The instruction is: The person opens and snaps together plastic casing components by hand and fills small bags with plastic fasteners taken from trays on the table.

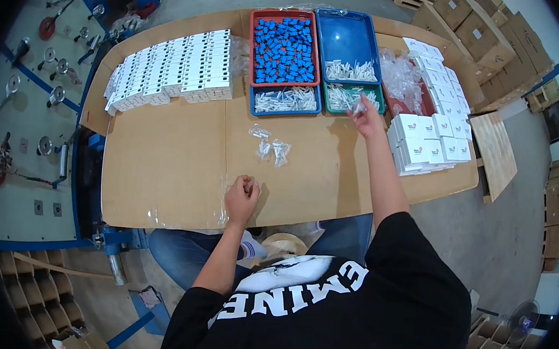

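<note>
My right hand (366, 119) reaches out over the near edge of a green tray (381, 106) of small white pieces (346, 98). Its fingers are drawn together around a small pale, clear-looking item too indistinct to name. Close to the table's near edge, my left hand (243, 198) rests with its fingers curled in; whatever they hold, if anything, is hidden. Between the hands and the trays lie several small clear packets (281, 153) with whitish contents. Beside the green tray, a blue tray (285, 114) holds more of the white pieces.
Behind stand a red tray (253, 48) of blue parts and a larger blue tray (346, 39) with white pieces. Rows of white boxes (183, 62) fill the left; stacked white boxes (419, 146) and crumpled clear plastic (402, 79) are right. Cardboard (161, 172) covers the table.
</note>
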A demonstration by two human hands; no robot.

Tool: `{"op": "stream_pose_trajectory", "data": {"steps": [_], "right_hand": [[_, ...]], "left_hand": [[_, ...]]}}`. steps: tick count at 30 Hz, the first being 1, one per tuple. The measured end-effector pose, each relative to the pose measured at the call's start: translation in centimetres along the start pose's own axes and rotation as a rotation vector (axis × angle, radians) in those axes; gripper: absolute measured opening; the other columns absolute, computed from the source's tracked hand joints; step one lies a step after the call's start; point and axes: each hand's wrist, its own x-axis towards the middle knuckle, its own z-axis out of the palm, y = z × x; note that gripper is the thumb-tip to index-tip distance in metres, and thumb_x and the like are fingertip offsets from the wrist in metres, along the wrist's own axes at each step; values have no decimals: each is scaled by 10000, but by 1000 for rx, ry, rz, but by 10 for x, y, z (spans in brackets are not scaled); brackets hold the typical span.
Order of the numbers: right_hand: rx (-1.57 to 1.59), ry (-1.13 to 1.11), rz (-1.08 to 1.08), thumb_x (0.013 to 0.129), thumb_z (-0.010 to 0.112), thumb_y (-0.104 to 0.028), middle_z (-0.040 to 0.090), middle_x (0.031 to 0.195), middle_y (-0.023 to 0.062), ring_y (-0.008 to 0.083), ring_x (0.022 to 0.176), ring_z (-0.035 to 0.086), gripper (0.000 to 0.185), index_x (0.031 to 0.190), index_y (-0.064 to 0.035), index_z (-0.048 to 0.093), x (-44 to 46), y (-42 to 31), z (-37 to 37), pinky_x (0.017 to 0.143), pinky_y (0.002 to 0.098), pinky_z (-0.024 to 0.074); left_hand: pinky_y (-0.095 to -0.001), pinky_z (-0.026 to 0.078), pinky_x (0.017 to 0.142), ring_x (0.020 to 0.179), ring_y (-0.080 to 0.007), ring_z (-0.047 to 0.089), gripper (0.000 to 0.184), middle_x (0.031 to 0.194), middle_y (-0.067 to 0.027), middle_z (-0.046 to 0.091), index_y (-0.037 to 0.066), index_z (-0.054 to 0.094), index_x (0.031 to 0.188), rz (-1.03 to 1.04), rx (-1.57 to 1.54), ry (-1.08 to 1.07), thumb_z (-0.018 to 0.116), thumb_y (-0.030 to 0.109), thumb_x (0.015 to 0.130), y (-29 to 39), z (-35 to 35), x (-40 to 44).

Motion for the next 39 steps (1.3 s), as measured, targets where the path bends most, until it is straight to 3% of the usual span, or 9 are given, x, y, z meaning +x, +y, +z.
{"op": "stream_pose_trajectory", "data": {"steps": [5,9,14,17,21,24,26,29,39], "right_hand": [[-259,-57,106,879,818,-270,610,1003,105,239,825,622,405,1136,-61,584,64,-73,42,696,385,596],[-662,6,90,847,762,-110,570,1089,137,249,841,631,430,1190,-27,517,100,-111,82,665,333,601],[-1529,16,-150,832,765,-85,668,855,106,234,695,716,248,1019,36,654,103,-120,128,543,349,602],[-1679,8,-337,854,768,-123,702,853,94,208,706,717,193,971,9,692,106,-124,135,556,358,602],[-1816,-35,-443,885,761,-180,706,810,67,197,729,721,184,987,-29,739,118,-126,139,547,364,588],[-1804,-39,-506,921,737,-224,743,864,94,216,786,728,224,1043,-39,767,120,-132,135,636,374,587],[-1892,-152,-756,933,725,-246,767,953,140,241,859,732,293,1147,-47,755,119,-135,132,756,370,572],[-1853,-119,-727,939,714,-237,768,1023,166,252,908,733,318,1183,-35,738,111,-137,130,842,365,552],[-1766,-144,-966,927,692,-175,754,1041,210,335,979,734,260,1125,-13,742,93,-131,116,848,392,560]], "left_hand": [[-421,465,681,664,-279,603,240,730,-85,623,61,655,988,-52,25,-27,736,248,862,5,-3,1],[-416,459,696,667,-272,608,252,739,-82,633,68,653,971,22,87,12,751,268,853,8,-4,1],[-420,458,702,671,-275,612,260,772,-78,649,73,650,968,32,102,-3,758,278,848,6,-3,2],[-426,457,709,686,-277,623,264,809,-80,665,72,648,968,52,122,-6,760,278,847,8,-5,3],[-429,457,723,706,-276,637,265,849,-87,678,70,646,967,25,112,-33,752,283,852,10,-7,4],[-431,457,728,715,-279,641,264,859,-90,679,69,645,966,26,123,-38,748,283,851,9,-5,4],[-430,457,729,720,-281,642,263,866,-91,680,69,645,966,31,126,-42,746,282,850,8,-4,4],[-429,456,734,747,-293,644,263,881,-96,682,66,645,967,39,126,-37,745,278,847,5,-1,3],[-436,457,742,760,-308,635,267,896,-109,681,62,645,968,32,142,-39,744,281,851,7,0,3]]}}
